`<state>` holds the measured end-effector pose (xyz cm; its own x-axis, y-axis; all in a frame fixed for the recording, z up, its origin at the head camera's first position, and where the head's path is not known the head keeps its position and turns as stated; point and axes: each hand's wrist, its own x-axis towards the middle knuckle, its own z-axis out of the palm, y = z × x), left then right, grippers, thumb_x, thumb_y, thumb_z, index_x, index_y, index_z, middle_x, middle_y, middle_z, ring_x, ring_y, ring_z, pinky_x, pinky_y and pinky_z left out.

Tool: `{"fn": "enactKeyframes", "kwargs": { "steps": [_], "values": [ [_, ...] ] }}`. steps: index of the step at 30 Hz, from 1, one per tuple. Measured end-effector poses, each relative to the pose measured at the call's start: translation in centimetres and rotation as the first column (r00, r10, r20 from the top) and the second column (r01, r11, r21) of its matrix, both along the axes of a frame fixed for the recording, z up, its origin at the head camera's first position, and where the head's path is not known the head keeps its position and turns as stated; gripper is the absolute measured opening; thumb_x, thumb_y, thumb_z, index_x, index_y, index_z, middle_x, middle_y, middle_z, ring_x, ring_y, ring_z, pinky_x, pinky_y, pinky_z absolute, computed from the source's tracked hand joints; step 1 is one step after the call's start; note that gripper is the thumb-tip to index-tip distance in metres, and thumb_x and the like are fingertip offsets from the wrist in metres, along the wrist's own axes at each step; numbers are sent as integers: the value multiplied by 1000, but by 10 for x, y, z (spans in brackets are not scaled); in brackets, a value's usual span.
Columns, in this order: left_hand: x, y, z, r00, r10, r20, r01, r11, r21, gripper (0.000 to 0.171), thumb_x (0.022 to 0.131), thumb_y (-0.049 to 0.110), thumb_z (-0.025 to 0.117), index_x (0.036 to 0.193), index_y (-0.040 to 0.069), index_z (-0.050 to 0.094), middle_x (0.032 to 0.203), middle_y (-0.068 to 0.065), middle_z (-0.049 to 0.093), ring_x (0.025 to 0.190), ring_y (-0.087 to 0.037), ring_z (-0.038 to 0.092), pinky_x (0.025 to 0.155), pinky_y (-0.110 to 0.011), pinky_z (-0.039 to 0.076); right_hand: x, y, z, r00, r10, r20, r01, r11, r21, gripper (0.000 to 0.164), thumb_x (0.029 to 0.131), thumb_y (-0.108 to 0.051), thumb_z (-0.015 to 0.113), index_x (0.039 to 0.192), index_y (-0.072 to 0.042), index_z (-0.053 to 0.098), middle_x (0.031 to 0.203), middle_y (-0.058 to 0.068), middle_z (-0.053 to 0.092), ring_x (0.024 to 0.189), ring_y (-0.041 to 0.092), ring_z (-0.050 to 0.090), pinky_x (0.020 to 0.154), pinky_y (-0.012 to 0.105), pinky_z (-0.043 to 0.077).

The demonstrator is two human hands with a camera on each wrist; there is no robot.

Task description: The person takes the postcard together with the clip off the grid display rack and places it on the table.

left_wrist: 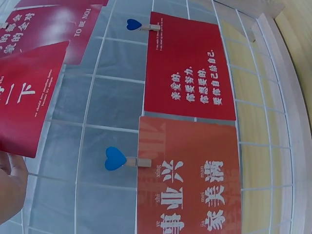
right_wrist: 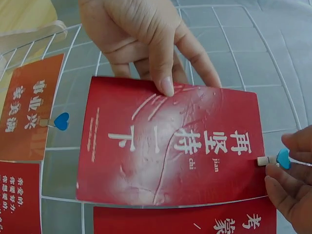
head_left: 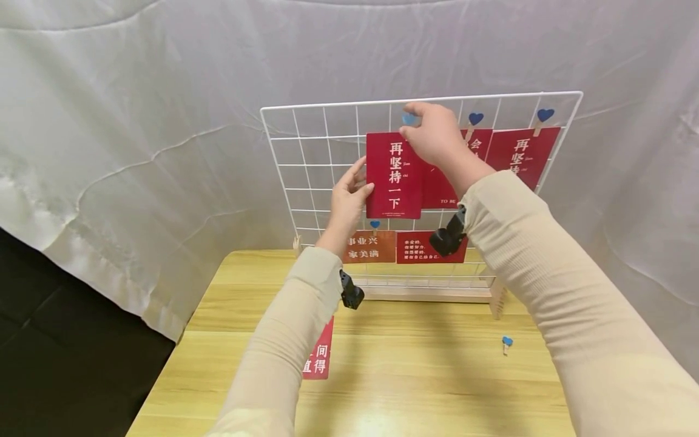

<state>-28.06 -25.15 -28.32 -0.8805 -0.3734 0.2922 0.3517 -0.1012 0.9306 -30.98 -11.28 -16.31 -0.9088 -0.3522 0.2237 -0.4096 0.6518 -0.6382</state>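
Observation:
My left hand (head_left: 347, 200) pinches the left edge of a red card (head_left: 379, 182) with white Chinese characters, thumb in front and fingers behind, against a white wire grid (head_left: 311, 164). At the card's top edge my right hand (head_left: 435, 135) pinches a small wooden clothespin (right_wrist: 265, 160) with a light blue heart. In the right wrist view the clothespin sits at the card's edge. Overlapping behind it, another red card (head_left: 441, 185) hangs on the grid, partly covered by my right hand and the held card.
Another red card (head_left: 524, 158) hangs at upper right by a heart clothespin (head_left: 545, 115). Lower down hang an orange card (left_wrist: 190, 180) and a red card (left_wrist: 190, 68). On the wooden table (head_left: 404, 376) lie a loose clothespin (head_left: 506, 343) and a red card (head_left: 322, 358), partly behind my left sleeve.

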Motion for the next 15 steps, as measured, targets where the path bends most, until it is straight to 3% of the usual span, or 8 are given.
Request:
{"fn": "enactKeyframes", "kwargs": {
  "steps": [7,15],
  "values": [
    [0,-6,1,1000,-6,4,6,999,-42,46,82,-5,51,122,17,51,105,-9,55,87,-20,52,72,-31,49,-5,0,-1,1000,-1,-28,2,999,43,48,89,-22,44,135,-20,30,133,1,35,116,18,38,86,29,41],
    [1,-11,1,1000,-6,6,7,997,-80,46,82,-5,52,122,18,51,101,-10,56,87,-20,54,69,-31,50,-5,0,0,992,-27,-122,35,997,64,39,88,-21,47,127,-18,45,123,2,47,111,18,41,79,29,45]
  ]
}}
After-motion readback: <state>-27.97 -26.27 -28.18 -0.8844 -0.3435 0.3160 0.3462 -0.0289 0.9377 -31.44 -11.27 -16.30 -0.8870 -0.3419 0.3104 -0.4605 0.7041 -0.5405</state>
